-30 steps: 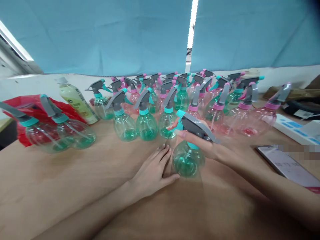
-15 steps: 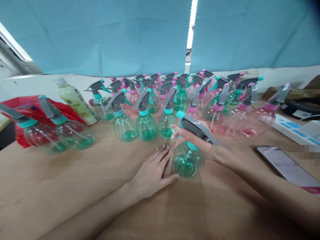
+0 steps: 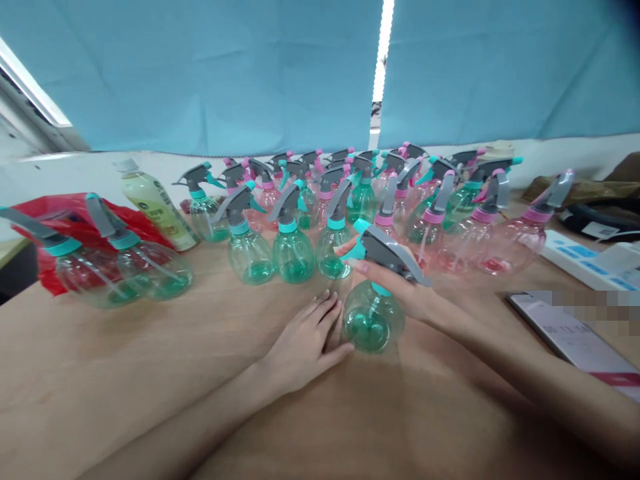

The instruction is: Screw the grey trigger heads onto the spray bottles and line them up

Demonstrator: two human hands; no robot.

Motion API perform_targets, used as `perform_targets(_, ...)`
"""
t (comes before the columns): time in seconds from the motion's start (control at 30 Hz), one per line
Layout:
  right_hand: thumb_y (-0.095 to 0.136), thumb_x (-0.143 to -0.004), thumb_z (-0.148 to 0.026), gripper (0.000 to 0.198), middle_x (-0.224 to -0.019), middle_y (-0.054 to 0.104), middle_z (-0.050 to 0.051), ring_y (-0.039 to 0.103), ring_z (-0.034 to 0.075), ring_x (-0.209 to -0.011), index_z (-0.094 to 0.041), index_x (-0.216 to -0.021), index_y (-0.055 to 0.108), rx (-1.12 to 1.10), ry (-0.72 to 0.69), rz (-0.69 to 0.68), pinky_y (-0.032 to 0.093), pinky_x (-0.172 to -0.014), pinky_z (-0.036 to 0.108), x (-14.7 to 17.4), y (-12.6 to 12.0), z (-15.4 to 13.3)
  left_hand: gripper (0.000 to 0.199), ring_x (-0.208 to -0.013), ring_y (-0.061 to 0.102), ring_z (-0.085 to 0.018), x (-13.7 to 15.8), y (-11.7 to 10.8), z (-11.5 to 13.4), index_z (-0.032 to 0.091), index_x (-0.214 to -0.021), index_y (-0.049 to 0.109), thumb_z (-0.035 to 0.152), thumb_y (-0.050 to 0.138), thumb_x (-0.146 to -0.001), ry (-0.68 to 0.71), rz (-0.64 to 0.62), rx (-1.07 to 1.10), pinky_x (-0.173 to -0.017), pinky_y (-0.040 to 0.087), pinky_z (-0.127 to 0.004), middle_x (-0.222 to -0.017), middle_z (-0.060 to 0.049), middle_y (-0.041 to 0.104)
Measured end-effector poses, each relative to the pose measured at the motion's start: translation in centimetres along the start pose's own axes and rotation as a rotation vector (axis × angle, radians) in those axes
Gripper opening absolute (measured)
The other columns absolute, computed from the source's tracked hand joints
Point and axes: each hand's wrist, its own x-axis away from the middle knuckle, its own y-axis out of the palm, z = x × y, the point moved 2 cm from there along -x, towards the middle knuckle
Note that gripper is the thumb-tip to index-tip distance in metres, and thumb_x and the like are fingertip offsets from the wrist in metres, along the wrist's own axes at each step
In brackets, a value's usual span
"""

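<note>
Bottle [image 3: 373, 323] with green liquid pooled in its base sits front and centre on the table [image 3: 150, 373], nearly upright, and through the head view I find the right hand [image 3: 407, 293] wrapped around its neck, clamped just under the grey sprayer [image 3: 385, 248]. The thumb crosses below the cyan trigger [image 3: 353, 251], and another fingertip shows at the trigger's front; how far the trigger is squeezed I cannot tell. The left hand [image 3: 305, 340] lies flat on the wood, fingers loosely spread and holding nothing, its thumb tip beside the round body; whether it touches, I can't make out. The two hands are apart. I judge the thing light, since it is mostly air above a shallow fill, and top-heavy enough to tip if pushed high up. The clear shell looks thin and probably gives a little under pressure, while the sprayer looks stiffer. The bulging sides would be slick, more so if wet, so I'd take hold at the narrow neck by the cyan collar [image 3: 381, 289], keeping pressure off the trigger unless spray is wanted. Beyond it stand three green bottles [image 3: 294, 260], with pink bottles [image 3: 497, 250] to their right and a phone [image 3: 570, 340] nearer the right forearm.
</note>
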Motion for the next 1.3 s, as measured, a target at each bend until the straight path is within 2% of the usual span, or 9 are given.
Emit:
perform_targets(0.17, 0.062, -0.083, -0.035, 0.018, -0.093, 0.066, 0.0, 0.059, 0.015, -0.074, -0.025, -0.098, 0.062, 0.011, 0.019, 0.005, 0.047, -0.067, 0.03, 0.19, 0.1, -0.33, 0.067, -0.14, 0.029, -0.03, 0.03, 0.04, -0.02, 0.014, -0.146, 0.032, 0.054, 0.047, -0.094, -0.004, 0.023, 0.016, -0.112, 0.027, -0.048, -0.151, -0.016, 0.034)
perform_targets(0.5, 0.057, -0.08, -0.021, 0.024, -0.106, 0.066, 0.002, 0.06, 0.016, -0.079, -0.025, -0.103, 0.063, -0.013, -0.009, -0.013, 0.049, -0.072, 0.033, 0.17, 0.19, -0.1, 0.066, -0.141, 0.029, -0.029, -0.04, -0.08, 0.05, 0.014, -0.145, 0.034, 0.053, 0.047, -0.094, 0.001, 0.001, 0.011, -0.113, 0.027, -0.047, -0.15, -0.015, 0.036)
perform_targets(0.63, 0.056, -0.078, -0.018, 0.029, -0.104, 0.066, 0.002, 0.061, 0.016, -0.08, -0.026, -0.104, 0.064, -0.069, -0.017, -0.02, 0.05, -0.076, 0.034, 0.16, 0.23, -0.05, 0.067, -0.141, 0.028, -0.029, -0.14, -0.2, 0.11, 0.01, -0.143, 0.036, 0.052, 0.047, -0.094, 0.0, -0.006, 0.004, -0.114, 0.026, -0.046, -0.15, -0.018, 0.035)
perform_targets(0.87, 0.054, -0.077, -0.018, 0.031, -0.103, 0.065, 0.003, 0.061, 0.016, -0.077, -0.025, -0.105, 0.064, -0.05, -0.015, -0.03, 0.049, -0.071, 0.034, 0.18, 0.13, -0.05, 0.066, -0.141, 0.028, -0.028, -0.11, -0.16, 0.2, 0.01, -0.142, 0.037, 0.054, 0.047, -0.094, -0.001, -0.008, -0.011, -0.113, 0.027, -0.045, -0.15, -0.017, 0.036)
perform_targets(1.07, 0.053, -0.074, -0.017, 0.03, -0.098, 0.065, 0.003, 0.06, 0.016, -0.075, -0.024, -0.102, 0.064, -0.051, -0.013, -0.031, 0.049, -0.069, 0.034, 0.22, 0.1, 0.04, 0.07, -0.141, 0.027, -0.028, -0.11, -0.14, 0.19, 0.004, -0.143, 0.035, 0.055, 0.045, -0.095, -0.004, -0.032, -0.059, -0.114, 0.026, -0.044, -0.15, -0.019, 0.035)
perform_targets(1.3, 0.049, -0.07, -0.012, 0.029, -0.089, 0.063, 0.0, 0.061, 0.017, -0.076, -0.025, -0.092, 0.061, -0.044, -0.013, -0.07, 0.049, -0.068, 0.032, -0.02, 0.0, -0.25, 0.068, -0.141, 0.027, -0.028, -0.02, -0.19, 0.26, 0.008, -0.143, 0.035, 0.056, 0.041, -0.096, 0.009, -0.021, -0.075, -0.114, 0.027, -0.044, -0.15, -0.017, 0.035)
